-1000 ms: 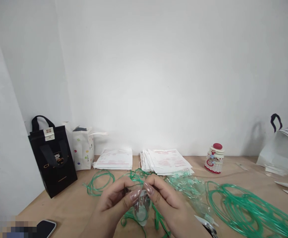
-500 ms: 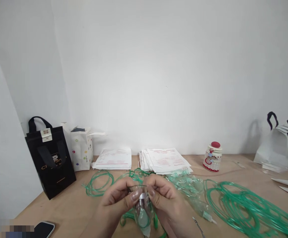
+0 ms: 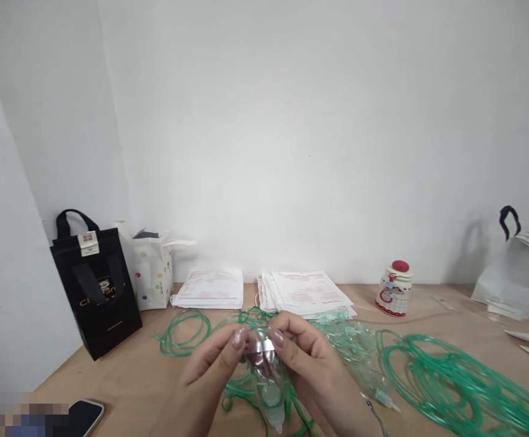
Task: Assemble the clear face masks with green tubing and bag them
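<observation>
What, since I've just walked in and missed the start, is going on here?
A person holds a clear plastic mask at its upper edge, left hand on one side and right hand on the other, with a silvery strip between their thumbs. Beyond the right hand lies a heap of clear plastic pieces, with coiled green tubing farther right. White printed packets lie near the wall.

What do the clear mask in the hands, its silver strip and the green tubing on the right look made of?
Mask: probably plastic, clear and glossy, see-through with highlights.
Silver strip: likely metal, smooth, from its bright sheen; coated plastic is possible.
Green tubing: apparently flexible plastic, translucent and shiny, lying in loose loops.
</observation>
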The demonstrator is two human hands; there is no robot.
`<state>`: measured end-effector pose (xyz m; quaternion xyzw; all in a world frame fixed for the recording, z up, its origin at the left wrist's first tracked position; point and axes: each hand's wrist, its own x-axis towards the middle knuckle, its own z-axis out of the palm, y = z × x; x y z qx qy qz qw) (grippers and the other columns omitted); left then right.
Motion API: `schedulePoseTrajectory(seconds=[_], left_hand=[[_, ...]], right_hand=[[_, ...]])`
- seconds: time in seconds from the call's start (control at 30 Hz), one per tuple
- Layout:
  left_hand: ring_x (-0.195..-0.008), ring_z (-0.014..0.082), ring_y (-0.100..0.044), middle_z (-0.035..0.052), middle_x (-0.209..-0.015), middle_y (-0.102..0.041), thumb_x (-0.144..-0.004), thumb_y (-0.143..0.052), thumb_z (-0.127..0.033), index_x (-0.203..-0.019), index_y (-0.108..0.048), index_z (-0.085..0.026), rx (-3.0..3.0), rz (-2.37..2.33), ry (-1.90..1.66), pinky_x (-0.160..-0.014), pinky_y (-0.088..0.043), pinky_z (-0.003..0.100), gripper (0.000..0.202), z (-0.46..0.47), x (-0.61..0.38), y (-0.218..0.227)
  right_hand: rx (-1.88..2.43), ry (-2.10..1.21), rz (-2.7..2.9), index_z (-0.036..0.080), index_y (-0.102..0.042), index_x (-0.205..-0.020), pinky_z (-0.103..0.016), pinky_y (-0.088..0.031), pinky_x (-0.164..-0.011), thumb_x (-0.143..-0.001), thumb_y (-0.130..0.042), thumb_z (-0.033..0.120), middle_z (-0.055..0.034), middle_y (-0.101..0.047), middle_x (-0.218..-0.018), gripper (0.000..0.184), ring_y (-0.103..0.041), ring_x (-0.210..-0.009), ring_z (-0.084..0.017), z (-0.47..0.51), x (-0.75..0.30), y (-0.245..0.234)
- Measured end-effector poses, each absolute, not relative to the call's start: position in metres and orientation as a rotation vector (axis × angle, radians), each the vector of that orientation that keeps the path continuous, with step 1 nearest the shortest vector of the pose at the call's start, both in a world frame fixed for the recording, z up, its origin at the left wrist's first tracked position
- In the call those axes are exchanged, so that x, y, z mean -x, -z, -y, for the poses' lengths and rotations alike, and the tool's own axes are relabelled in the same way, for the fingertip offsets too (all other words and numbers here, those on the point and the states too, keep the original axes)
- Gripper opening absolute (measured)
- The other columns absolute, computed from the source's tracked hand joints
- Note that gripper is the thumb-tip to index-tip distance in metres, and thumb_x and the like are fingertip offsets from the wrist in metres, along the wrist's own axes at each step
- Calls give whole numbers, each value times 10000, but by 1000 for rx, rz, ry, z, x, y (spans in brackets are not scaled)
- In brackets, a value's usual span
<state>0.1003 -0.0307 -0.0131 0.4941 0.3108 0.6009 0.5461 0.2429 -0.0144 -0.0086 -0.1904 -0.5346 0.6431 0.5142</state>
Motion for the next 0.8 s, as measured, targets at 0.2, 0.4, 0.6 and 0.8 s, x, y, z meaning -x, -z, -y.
schedulePoseTrajectory(seconds=[0.2,0.4,0.6,0.8], left_hand=[[-582,177,-554,40,-600,-628,-725,-572,-519,-666,-689,-155,-1141,-703,-1389,-624,-433,312,387,26,-93,11],[-797,194,-519,18,-714,-623,-724,-622,-432,-680,-680,-194,-1222,-890,-1450,-772,-396,288,249,33,-91,5],[-693,154,-457,-1,-651,-549,-707,-642,-423,-642,-658,-187,-1223,-786,-1419,-653,-379,239,245,39,-92,6],[-620,139,-421,-5,-587,-493,-732,-616,-413,-565,-623,-179,-1359,-852,-1434,-586,-357,222,288,39,-89,5]], right_hand=[[411,-1574,1174,165,-532,-649,-210,-305,-519,-726,-667,372,34,-479,-573,258,-383,-530,-84,19,-237,7],[370,-1555,1123,177,-524,-628,-204,-301,-510,-730,-663,358,41,-451,-568,250,-358,-523,-84,22,-233,7],[412,-1561,1169,168,-533,-607,-204,-297,-493,-714,-679,355,40,-467,-551,260,-365,-506,-79,22,-235,6],[460,-1555,1193,158,-519,-594,-215,-308,-508,-679,-712,347,35,-490,-551,283,-399,-517,-82,22,-237,7]])
